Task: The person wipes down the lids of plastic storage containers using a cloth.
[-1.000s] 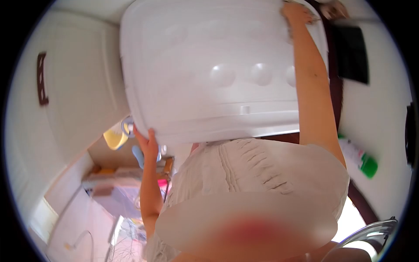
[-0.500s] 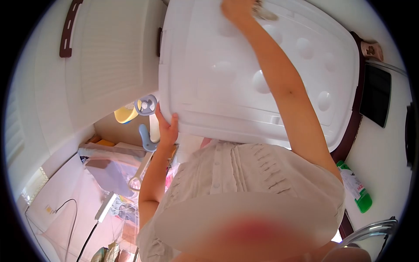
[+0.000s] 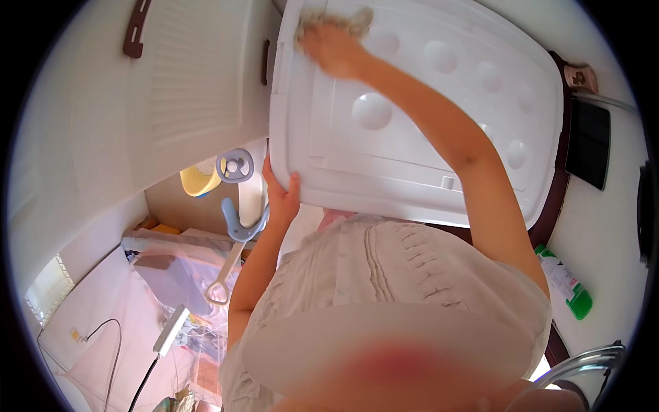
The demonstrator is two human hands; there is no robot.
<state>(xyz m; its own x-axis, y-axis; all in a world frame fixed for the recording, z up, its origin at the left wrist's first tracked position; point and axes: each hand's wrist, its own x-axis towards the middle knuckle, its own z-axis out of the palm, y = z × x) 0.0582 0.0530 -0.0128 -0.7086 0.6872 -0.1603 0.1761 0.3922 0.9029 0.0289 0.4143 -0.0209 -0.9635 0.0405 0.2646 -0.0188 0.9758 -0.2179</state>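
Observation:
A large white plastic storage-box lid (image 3: 412,147) with round raised bumps lies tilted across the top of the view. My left hand (image 3: 283,196) grips its near left corner, with the thumb on top and the other fingers partly hidden at the edge. Stretched across the lid, my right hand (image 3: 336,51) presses a crumpled beige cloth (image 3: 360,22) against the far left part of the surface. The fingers are closed over the cloth and somewhat blurred.
White ribbed panels (image 3: 195,89) stand on the left. Below them are a blue-and-white handled item (image 3: 244,220), a yellow container (image 3: 199,180) and a white power strip (image 3: 171,329). A green-and-white bottle (image 3: 566,281), dark tablet-like panel (image 3: 588,144) and faucet (image 3: 583,364) are at right.
My right hand has swept the cloth leftward and nearer along the lid. The lid and my left hand on its corner appear slightly further right in view.

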